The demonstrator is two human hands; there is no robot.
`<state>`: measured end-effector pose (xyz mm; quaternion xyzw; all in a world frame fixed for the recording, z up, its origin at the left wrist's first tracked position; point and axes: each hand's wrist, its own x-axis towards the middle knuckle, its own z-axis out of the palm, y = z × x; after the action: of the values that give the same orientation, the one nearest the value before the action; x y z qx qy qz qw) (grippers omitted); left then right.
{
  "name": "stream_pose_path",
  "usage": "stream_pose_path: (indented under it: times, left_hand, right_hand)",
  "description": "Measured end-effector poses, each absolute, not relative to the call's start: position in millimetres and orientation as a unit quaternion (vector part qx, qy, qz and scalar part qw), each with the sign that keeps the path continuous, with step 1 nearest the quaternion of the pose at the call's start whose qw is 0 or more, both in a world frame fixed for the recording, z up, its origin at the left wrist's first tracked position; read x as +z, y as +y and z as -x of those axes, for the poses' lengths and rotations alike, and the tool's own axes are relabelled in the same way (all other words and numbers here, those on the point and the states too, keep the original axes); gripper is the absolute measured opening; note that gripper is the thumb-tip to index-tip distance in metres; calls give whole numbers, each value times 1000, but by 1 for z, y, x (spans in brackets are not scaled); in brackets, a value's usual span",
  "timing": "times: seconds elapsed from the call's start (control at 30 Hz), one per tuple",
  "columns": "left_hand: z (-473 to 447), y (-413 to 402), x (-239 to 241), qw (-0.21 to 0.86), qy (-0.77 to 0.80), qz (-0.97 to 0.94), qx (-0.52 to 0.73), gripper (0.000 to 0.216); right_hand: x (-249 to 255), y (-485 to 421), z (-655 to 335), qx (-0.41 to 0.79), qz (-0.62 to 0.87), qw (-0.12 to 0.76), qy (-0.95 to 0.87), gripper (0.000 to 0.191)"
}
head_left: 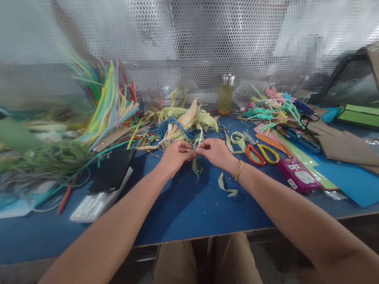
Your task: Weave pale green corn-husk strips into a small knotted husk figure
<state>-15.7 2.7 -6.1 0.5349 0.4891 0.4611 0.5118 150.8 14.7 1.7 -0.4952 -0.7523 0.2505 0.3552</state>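
Note:
My left hand and my right hand meet over the blue table, fingertips pinched together. Between them is a thin pale-green strip, apparently corn husk, with a curled end hanging below the fingers. Just behind lies a heap of dried corn husks with blue string over it. A loose husk scrap rests beneath my right wrist. To the right of my right hand are scissors with one red and one yellow handle. My fingers partly hide the strip.
At left stand colourful pipe cleaners, with a black phone on a white pack nearer me. A bottle of yellowish liquid stands behind. A purple packet, blue paper and cardboard lie right. Perforated metal rises behind.

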Motion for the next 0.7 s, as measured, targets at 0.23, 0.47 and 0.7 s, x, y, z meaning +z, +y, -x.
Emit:
stream_pose_path:
  times: [0.23,0.47,0.7]
  left_hand:
    - [18,6,-7,444,486,-556,508,35]
    - [24,4,-1,246,475,-721,440,18]
    - [24,3,-1,128,492,-782,361,15]
  right_hand:
    - [3,18,-153,263,487,310,-773,18]
    - [-1,21,-154,296,487,291,-769,23]
    - [4,21,-156,247,478,275,-797,20]
